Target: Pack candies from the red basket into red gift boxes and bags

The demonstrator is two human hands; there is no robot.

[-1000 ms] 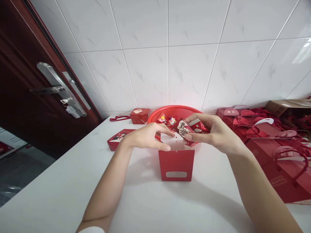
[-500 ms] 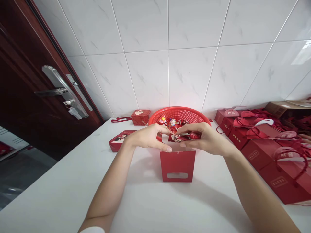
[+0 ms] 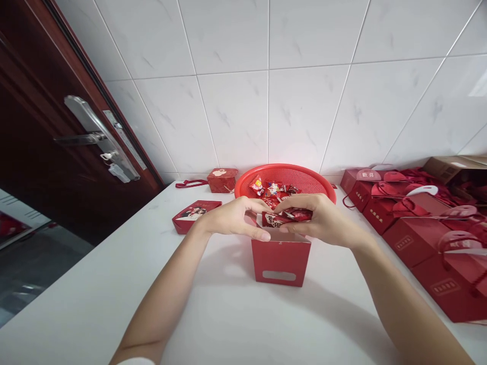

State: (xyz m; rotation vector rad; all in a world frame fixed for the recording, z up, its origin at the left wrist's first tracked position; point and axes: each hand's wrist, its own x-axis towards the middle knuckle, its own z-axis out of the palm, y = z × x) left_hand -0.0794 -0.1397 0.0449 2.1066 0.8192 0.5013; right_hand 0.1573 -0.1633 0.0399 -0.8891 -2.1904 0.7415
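An open red box point(image 3: 280, 261) with a cut-out window stands upright on the white table point(image 3: 228, 324). My left hand point(image 3: 243, 219) grips the box at its upper left rim, thumb on the near edge. Over the box's opening, my right hand point(image 3: 317, 219) is closed around red-wrapped candies point(image 3: 276, 219), its thumb at the rim. Just behind is a round red plastic basket point(image 3: 304, 177) with more wrapped candies point(image 3: 274, 190) inside. The lower part of the candies in my right hand is hidden by the box.
A flat red box point(image 3: 192, 215) with a picture lies left, a small red box point(image 3: 222, 181) behind it near a red ribbon point(image 3: 190, 183). Several red handled boxes point(image 3: 411, 238) line the right side, with a cardboard box point(image 3: 452, 167) behind. A dark red door point(image 3: 45, 101) is at left.
The candies in my right hand have gone slightly lower toward the box's opening. The box has turned a little, and the camera view has shifted slightly.
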